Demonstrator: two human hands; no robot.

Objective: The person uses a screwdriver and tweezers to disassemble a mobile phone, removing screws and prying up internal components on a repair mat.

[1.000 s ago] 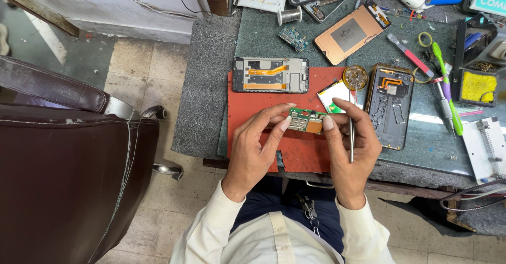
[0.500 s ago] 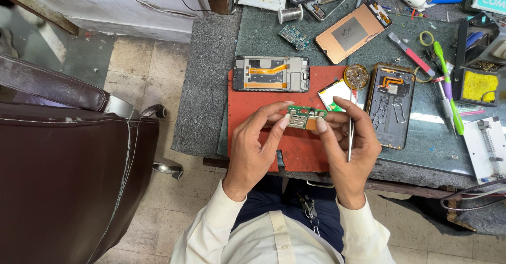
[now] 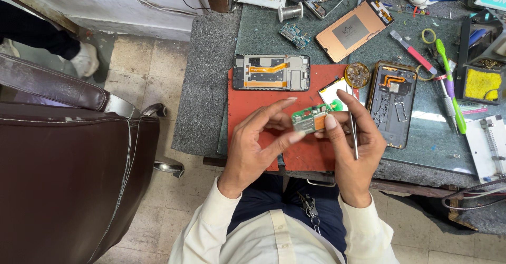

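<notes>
A small green circuit board (image 3: 312, 117) is pinched between the fingertips of both hands above a red work mat (image 3: 247, 106). My left hand (image 3: 255, 143) grips its left end with thumb and fingers. My right hand (image 3: 354, 147) holds the right end with thumb and forefinger, and thin metal tweezers (image 3: 352, 132) lie tucked along its palm, pointing toward the bench. A stripped phone frame (image 3: 271, 72) lies on the mat's far edge. A second opened phone body (image 3: 391, 103) lies just right of my right hand.
A copper-coloured phone back (image 3: 353, 29), a small round dish of parts (image 3: 357, 75), a loose board (image 3: 294, 35), screwdrivers and a green toothbrush (image 3: 449, 79) sit on the dark bench. A yellow sponge tray (image 3: 482, 84) is at far right. A brown leather chair (image 3: 63, 158) stands left.
Both hands lifted the green board slightly and turned it; the left fingers shifted along its left end. The tweezers stayed in the right hand.
</notes>
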